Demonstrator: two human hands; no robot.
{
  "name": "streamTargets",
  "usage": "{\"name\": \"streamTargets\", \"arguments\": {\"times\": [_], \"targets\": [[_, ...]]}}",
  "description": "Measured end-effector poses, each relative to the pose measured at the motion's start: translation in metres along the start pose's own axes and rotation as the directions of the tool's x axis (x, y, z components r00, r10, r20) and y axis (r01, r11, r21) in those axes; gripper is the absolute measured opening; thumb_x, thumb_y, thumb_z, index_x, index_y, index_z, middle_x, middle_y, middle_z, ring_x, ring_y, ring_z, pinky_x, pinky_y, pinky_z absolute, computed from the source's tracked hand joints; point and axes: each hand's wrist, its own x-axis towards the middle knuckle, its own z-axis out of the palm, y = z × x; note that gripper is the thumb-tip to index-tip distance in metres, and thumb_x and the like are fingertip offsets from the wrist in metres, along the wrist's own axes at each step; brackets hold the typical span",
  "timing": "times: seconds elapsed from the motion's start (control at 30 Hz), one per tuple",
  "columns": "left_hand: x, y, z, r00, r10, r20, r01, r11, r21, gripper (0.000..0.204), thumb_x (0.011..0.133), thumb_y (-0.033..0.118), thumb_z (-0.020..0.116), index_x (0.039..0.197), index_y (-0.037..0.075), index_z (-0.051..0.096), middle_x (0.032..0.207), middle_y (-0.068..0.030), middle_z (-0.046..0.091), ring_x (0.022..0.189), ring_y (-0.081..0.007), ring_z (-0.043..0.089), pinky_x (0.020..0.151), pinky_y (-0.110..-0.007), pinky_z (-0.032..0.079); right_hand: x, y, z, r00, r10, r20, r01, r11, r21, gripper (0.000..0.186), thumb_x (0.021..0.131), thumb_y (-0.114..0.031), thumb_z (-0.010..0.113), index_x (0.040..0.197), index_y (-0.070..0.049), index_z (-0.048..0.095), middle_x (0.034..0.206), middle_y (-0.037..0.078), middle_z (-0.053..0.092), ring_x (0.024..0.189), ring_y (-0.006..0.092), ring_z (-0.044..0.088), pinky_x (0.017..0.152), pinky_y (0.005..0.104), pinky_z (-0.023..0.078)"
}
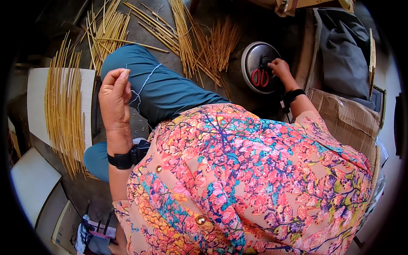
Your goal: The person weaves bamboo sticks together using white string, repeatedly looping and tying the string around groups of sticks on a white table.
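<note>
Raised over my blue-trousered leg, my left hand (115, 95) is closed in a pinch. A thin needle (126, 66) stands up from its fingertips, and a blue-and-white thread (146, 81) trails from beside the hand across the trousers. Reaching out to the right, my right hand (279, 69) has its fingers drawn together over a round metal lid (249, 63). Red-handled scissors (260, 77) lie on that lid, right beside the fingers, with dark blades pointing away. What the right fingers grip, if anything, is hidden.
Thin yellow sticks joined side by side (63, 110) lie on a white board (36, 95) at left. Loose stick bundles (112, 32) and finer brown sticks (223, 42) cover the far floor. A cardboard box (344, 114) and dark grey cloth (344, 59) are on the right.
</note>
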Motion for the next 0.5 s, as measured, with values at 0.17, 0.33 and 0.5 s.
{"name": "streamTargets", "arguments": {"times": [0.17, 0.33, 0.5], "targets": [[-0.004, 0.011, -0.024, 0.992, -0.040, 0.124, 0.043, 0.999, -0.024, 0.013, 0.092, 0.013, 0.055, 0.099, 0.002, 0.058, 0.066, 0.0006, 0.050, 0.047, -0.0019, 0.035, 0.043, -0.015, 0.026, -0.014, 0.015, 0.048, 0.981, -0.178, 0.073, 0.190, 0.957, -0.221, 0.036, 0.073, -0.039, 0.072, 0.085, -0.006, 0.068, 0.081, 0.014, 0.068, 0.076, 0.0291, 0.066, 0.069, 0.0399, 0.051], [0.000, 0.012, -0.008, 0.984, -0.050, 0.174, 0.073, 0.989, -0.131, 0.010, 0.090, 0.008, 0.056, 0.097, 0.002, 0.058, 0.067, -0.0033, 0.055, 0.047, -0.0030, 0.037, 0.043, -0.017, 0.029, -0.027, 0.025, 0.075, 0.995, 0.097, 0.010, -0.091, 0.960, -0.264, 0.071, 0.068, -0.041, 0.079, 0.117, -0.003, 0.043, 0.108, 0.023, 0.061, 0.102, 0.0381, 0.060, 0.083, 0.0431, 0.048], [-0.009, 0.010, -0.016, 0.992, -0.036, 0.119, 0.054, 0.987, -0.150, 0.009, 0.089, 0.007, 0.057, 0.094, 0.000, 0.061, 0.068, -0.0050, 0.058, 0.048, -0.0039, 0.041, 0.044, -0.017, 0.034, -0.020, 0.033, 0.092, 0.991, 0.093, -0.096, -0.114, 0.960, -0.254, 0.054, 0.066, -0.031, 0.080, 0.103, 0.000, 0.056, 0.100, 0.021, 0.064, 0.096, 0.0354, 0.062, 0.081, 0.0409, 0.050]]}}
